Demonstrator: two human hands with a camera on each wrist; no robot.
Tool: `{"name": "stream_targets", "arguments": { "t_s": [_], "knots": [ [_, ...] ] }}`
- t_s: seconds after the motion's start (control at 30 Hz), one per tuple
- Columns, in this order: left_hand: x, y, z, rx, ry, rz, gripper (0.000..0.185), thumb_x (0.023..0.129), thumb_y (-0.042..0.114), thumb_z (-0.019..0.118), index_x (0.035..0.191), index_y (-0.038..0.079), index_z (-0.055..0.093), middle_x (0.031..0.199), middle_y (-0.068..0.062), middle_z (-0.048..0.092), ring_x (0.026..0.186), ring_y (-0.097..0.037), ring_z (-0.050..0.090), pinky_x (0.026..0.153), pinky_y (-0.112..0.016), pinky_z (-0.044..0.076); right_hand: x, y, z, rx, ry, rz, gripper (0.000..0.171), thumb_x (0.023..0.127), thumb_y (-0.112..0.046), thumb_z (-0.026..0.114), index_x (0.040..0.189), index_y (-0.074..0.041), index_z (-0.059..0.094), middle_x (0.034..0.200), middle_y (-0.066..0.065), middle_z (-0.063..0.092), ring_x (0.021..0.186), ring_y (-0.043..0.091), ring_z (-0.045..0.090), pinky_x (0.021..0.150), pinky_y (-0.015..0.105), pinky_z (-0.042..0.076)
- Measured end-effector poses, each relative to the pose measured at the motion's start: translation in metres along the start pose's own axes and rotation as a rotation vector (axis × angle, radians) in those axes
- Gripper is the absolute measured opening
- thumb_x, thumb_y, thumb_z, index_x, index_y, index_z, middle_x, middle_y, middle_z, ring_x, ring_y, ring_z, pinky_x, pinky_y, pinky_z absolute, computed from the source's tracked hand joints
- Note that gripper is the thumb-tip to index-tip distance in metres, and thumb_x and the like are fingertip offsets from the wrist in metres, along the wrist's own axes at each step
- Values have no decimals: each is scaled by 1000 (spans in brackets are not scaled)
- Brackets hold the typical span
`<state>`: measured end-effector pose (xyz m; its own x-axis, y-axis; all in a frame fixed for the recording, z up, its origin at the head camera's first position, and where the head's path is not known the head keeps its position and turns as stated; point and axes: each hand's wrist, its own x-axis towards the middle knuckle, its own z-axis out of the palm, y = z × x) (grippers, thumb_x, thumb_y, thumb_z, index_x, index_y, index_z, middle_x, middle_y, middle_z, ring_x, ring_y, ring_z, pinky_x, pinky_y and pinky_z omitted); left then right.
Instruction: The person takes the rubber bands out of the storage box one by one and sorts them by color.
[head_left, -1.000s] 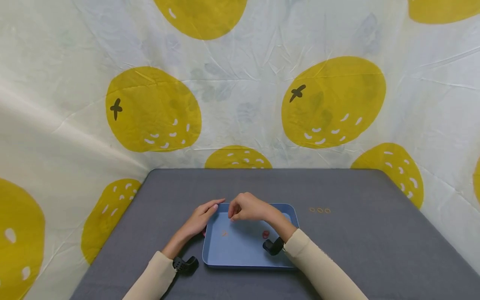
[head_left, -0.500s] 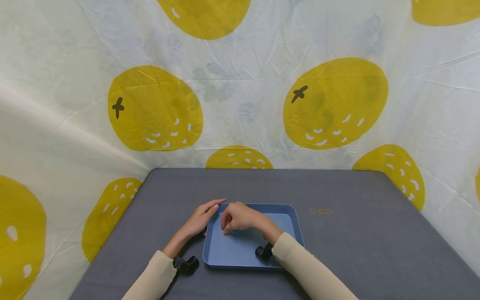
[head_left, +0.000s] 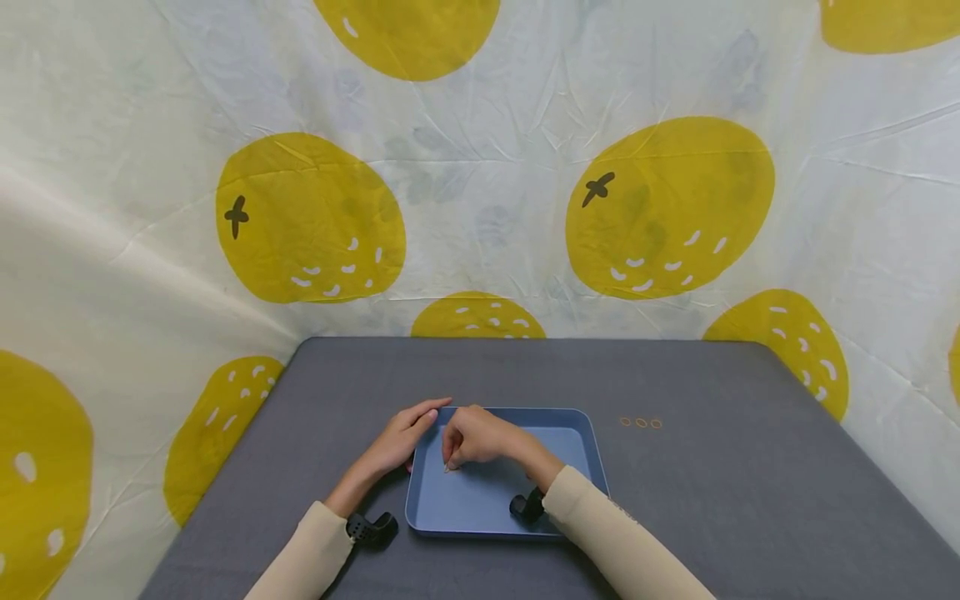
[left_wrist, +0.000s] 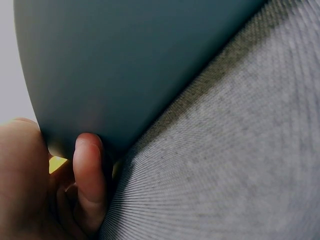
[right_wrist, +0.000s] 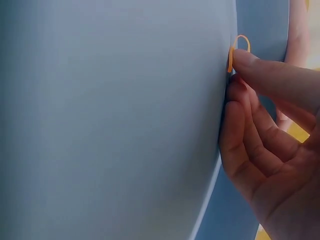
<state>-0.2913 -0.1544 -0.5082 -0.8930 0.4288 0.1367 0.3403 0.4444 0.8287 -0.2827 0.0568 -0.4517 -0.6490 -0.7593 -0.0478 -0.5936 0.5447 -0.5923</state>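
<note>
My left hand (head_left: pixel 401 437) rests at the left rear corner of a blue tray (head_left: pixel 480 534), its fingers along the rim. In the left wrist view a fingertip (left_wrist: pixel 89 160) touches the tray's outer wall (left_wrist: pixel 110 65). Bent over the tray's left part, my right hand (head_left: pixel 480 435) has thumb and fingertips down near the floor. They pinch a small orange rubber band (right_wrist: pixel 243 41), seen in the right wrist view as a thin loop standing above the thumb. Only a trace of this band (head_left: pixel 446 468) shows in the head view.
Three orange rubber bands (head_left: pixel 641 423) lie in a row on the grey table (head_left: pixel 720 483), right of the tray. A black wrist camera (head_left: pixel 527 506) on the right wrist hangs over the tray floor. Behind the table hangs a white cloth (head_left: pixel 480 192) with yellow fruit prints.
My right hand has come down and left to the orange band on the tray floor and now pinches it. Its arm now covers the red bands seen earlier. The left hand stays put.
</note>
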Motion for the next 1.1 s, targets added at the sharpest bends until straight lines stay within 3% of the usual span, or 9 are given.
{"name": "stream_targets", "arguments": {
  "t_s": [0.17,0.3,0.37,0.4,0.47,0.57,0.63,0.77,1.1],
  "knots": [
    [0,-1,0,-1,5,-18,42,112,38,43,150,27,56,152,-4,57,124,-25,60,88,-29,52,1,1,1,1,4,-13,12,86,-9,84,76,-13,79,69,-5,72,58,-1,54,56,16,45],
    [0,-1,1,13,12,-7,42,112,38,43,151,25,56,152,-4,57,129,-24,59,101,-35,49,1,2,1,2,1,-6,12,87,-10,84,77,-14,79,70,-7,71,60,-1,56,58,16,46],
    [1,0,1,16,12,0,43,112,37,43,151,24,56,152,-6,57,127,-24,60,99,-37,51,1,2,0,-1,1,2,12,87,-11,84,77,-15,78,70,-9,71,60,-1,57,58,16,47],
    [1,0,1,16,10,6,43,112,37,43,151,23,56,152,-8,57,121,-26,63,95,-36,53,1,2,0,3,2,5,12,87,-12,84,77,-15,78,70,-9,71,60,-1,57,59,16,48],
    [1,1,0,5,1,-9,43,112,38,43,151,24,55,151,-8,58,94,-22,68,79,-34,56,1,2,-1,12,8,8,12,87,-11,84,77,-14,78,70,-8,71,60,0,57,59,16,48],
    [0,1,0,-4,-11,-20,44,112,39,42,152,25,54,147,-11,60,59,-17,54,55,-34,52,0,2,-2,23,19,11,12,87,-10,84,78,-13,77,70,-7,70,60,1,57,59,17,48],
    [0,0,-1,-6,-17,-29,44,112,40,42,152,26,54,142,-11,63,48,-14,46,49,-33,51,0,1,-3,27,26,14,12,87,-10,84,78,-13,77,70,-7,70,60,1,57,59,17,48],
    [0,0,-1,-10,-19,-23,44,112,39,42,152,25,54,136,-13,66,44,-13,44,44,-34,50,-1,1,-5,35,33,35,12,88,-9,83,78,-13,77,70,-9,69,61,1,57,59,17,49],
    [0,0,-1,-32,-16,-29,43,112,39,42,152,26,54,142,-14,62,44,-15,46,43,-36,50,-4,-4,-14,50,38,36,12,88,-5,81,80,-13,77,71,-8,70,63,2,58,60,18,50]
  ]
}}
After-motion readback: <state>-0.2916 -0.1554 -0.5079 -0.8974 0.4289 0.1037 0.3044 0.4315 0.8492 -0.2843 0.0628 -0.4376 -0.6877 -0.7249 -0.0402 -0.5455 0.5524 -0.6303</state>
